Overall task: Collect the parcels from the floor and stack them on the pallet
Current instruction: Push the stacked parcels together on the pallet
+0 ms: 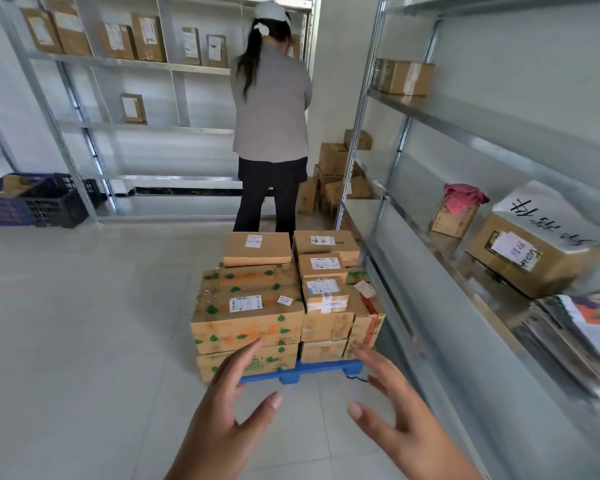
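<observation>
A blue plastic pallet [321,370] lies on the tiled floor beside the right shelving. Several cardboard parcels are stacked on it: a large green-printed box [246,320] at the front left, a flat labelled box [257,249] on top behind it, and smaller labelled boxes [324,294] on the right side. My left hand [229,407] and my right hand [395,407] hover open in front of the stack, fingers spread, holding nothing and apart from the boxes. More parcels [331,181] sit in a pile on the floor in the far corner.
A person [271,109] in a grey top stands just behind the pallet, facing the back shelves [129,64] that hold boxes. Metal shelving [465,216] runs along the right with boxes and papers. Dark plastic crates [32,202] sit at the far left.
</observation>
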`<state>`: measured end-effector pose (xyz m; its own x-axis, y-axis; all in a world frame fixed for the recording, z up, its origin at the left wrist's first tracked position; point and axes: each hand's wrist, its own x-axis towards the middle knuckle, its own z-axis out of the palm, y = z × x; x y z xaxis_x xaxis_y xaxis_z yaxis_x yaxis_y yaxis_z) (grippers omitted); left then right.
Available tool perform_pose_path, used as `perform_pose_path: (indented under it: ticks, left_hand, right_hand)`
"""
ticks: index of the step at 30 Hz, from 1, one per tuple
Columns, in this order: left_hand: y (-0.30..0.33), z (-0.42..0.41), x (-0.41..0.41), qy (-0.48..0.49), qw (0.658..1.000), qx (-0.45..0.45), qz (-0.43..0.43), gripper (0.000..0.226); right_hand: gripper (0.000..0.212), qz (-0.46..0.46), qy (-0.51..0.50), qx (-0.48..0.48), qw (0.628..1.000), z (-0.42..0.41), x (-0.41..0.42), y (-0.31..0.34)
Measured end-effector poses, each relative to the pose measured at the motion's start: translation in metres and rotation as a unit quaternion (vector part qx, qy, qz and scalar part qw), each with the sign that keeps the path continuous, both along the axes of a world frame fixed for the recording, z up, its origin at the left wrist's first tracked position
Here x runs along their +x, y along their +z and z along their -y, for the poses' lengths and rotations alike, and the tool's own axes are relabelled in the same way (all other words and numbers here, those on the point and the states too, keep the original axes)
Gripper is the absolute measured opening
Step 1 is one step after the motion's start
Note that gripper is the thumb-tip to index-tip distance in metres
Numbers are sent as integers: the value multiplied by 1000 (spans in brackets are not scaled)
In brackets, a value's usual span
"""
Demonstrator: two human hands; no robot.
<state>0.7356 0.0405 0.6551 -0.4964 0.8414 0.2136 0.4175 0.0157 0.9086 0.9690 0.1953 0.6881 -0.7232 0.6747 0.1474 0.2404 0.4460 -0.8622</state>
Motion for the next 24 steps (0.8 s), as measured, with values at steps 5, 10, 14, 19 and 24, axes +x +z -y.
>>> perform_pose_path:
  ticks: [5, 10, 14, 19, 24]
  left_hand:
    - [-5, -2, -3, -16, 1000, -4, 17, 74]
    - [-7, -12, -4, -15, 1000, -16, 11, 75]
    - [-3, -28, 1, 6, 1000, -24, 13, 73]
    - [3, -63, 18, 20, 999, -38, 6, 72]
    - [1, -114, 40, 28, 998, -62, -5, 73]
  right_hand:
    - [70, 37, -10, -5, 999, 5, 5, -4]
    - [68, 22, -18, -21, 999, -13, 14, -9]
    - [66, 14, -4, -7, 1000, -46, 26, -15]
    - [63, -20, -8, -28, 999, -97, 43, -25]
    - [62, -44, -18, -51, 998, -156, 70, -38]
